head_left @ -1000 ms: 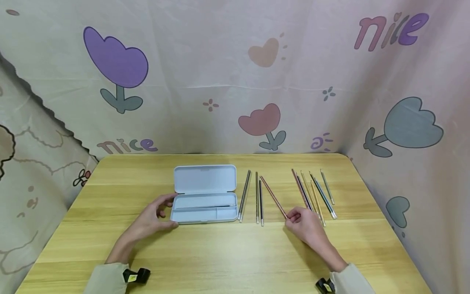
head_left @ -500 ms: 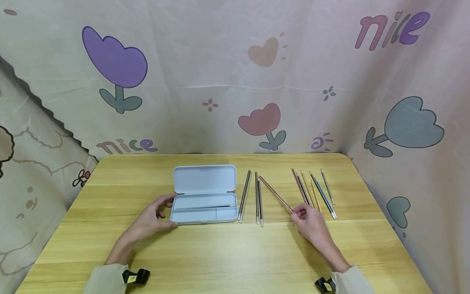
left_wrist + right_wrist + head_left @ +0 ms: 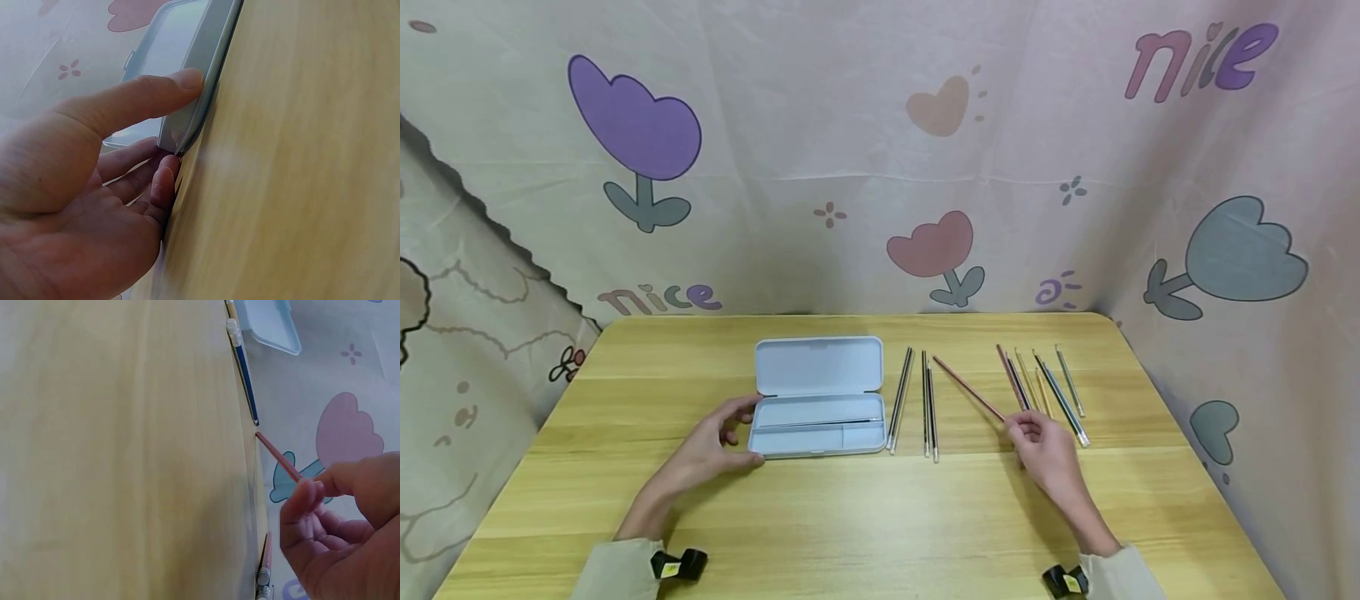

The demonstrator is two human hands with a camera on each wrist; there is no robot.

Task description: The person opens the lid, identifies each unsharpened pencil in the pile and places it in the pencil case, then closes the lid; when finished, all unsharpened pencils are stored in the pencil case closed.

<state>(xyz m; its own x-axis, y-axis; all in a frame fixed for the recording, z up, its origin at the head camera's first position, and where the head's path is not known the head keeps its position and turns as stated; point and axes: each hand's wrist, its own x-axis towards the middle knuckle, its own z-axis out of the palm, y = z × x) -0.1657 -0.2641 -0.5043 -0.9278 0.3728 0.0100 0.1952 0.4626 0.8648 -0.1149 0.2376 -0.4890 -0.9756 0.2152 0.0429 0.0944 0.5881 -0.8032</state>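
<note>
A light blue pencil case point(image 3: 818, 365) lies with its lid swung back, and a thin pencil rests along its tray. My left hand point(image 3: 713, 443) holds the case's left end, thumb point(image 3: 187, 79) against the front side and fingers around the corner. A reddish pencil point(image 3: 967, 388) is pinched by its near end between thumb and fingertips of my right hand point(image 3: 1049, 450). It slants up to the left, also in the right wrist view, where its far tip comes close to a dark blue pencil point(image 3: 245, 378).
Several dark pencils point(image 3: 929, 408) lie between the case and the reddish pencil. Beyond my right hand is another group of pencils point(image 3: 1060, 396), partly covered by the hand, with a green pencil point(image 3: 1070, 381) at its right. A patterned cloth point(image 3: 820, 125) hangs behind the table point(image 3: 850, 533).
My right hand has moved right and slightly away from me with the reddish pencil, which now lies at a flatter slant. The left hand and the case stay put.
</note>
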